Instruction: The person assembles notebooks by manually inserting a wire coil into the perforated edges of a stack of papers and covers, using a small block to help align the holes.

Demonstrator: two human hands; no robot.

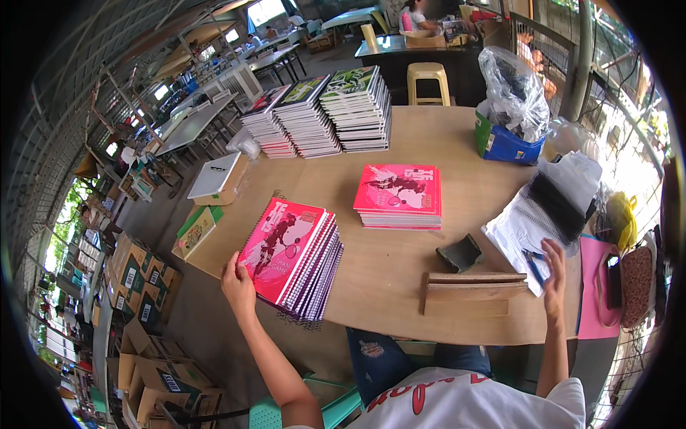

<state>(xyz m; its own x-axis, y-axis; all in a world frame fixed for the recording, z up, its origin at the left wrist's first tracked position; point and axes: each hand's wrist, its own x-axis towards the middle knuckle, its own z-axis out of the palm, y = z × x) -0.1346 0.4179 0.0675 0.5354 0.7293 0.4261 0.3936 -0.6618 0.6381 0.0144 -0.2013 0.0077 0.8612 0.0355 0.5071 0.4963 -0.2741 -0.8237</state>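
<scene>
A fanned stack of pink-covered spiral notebooks (282, 247) sits at the table's left edge, wire bindings showing along its sides. My left hand (239, 283) grips the stack's left corner, thumb at the top spiral notebook's cover and fingers along its bound edge. To the right, my right hand (554, 280) is raised with fingers apart, holding nothing. Near it are a blue pen (534, 270) and loose white papers (509, 230). A neater pile of pink notebooks (399, 193) lies at mid-table.
Three tall notebook stacks (304, 118) stand at the back left. A wooden block (471, 289) and a dark grey piece (460, 253) lie near my right hand. A blue-green box with plastic bags (509, 139) is at the back right. Cardboard boxes (161, 372) sit on the floor, left.
</scene>
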